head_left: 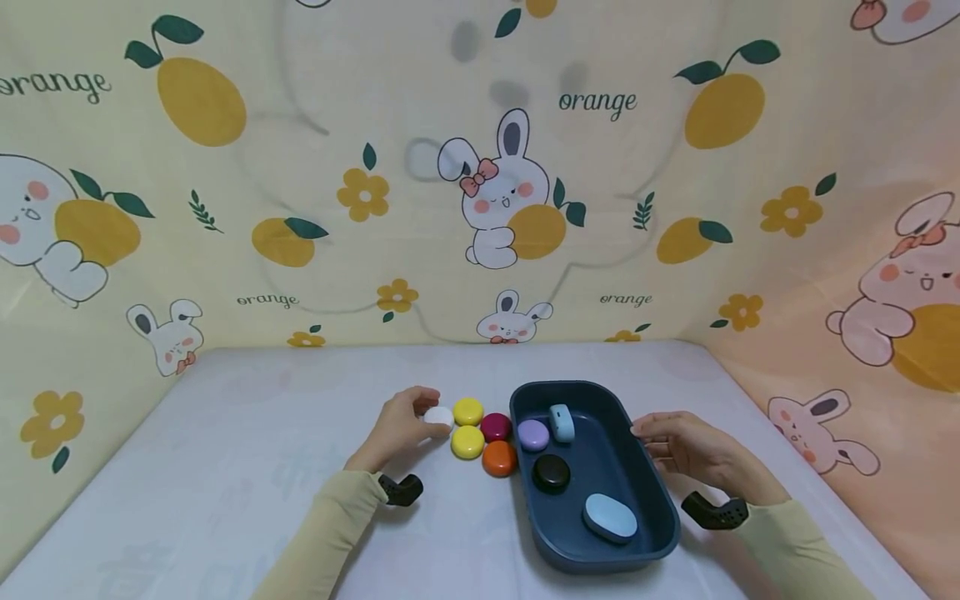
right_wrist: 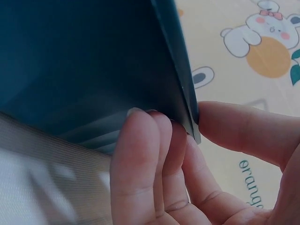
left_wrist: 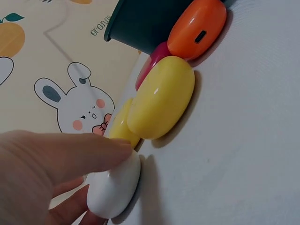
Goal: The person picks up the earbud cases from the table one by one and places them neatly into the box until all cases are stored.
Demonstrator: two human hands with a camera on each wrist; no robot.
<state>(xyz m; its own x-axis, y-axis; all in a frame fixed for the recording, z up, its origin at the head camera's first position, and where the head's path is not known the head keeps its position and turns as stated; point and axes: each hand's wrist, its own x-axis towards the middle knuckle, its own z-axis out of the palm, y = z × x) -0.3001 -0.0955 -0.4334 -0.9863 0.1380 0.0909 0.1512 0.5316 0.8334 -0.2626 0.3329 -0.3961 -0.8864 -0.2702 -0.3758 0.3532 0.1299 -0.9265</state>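
- The left hand [head_left: 405, 425] grasps the white piece [head_left: 438, 417] between thumb and fingers, beside 2 yellow pieces [head_left: 468, 442] on the table [head_left: 225, 467], perhaps so that it cannot slip.
- The right hand [head_left: 693, 454] pinches the tray [head_left: 600, 467] at its rim, probably to keep it steady.
- Both hands point inward, facing each other.

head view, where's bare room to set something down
The white tabletop is bare left of the left hand, and between the beige left sleeve and the dark blue rounded tray. The tray's far right part is free. Crowded: between hand and tray, with a round glossy white piece, two yellow ones, a crimson one and an orange one.
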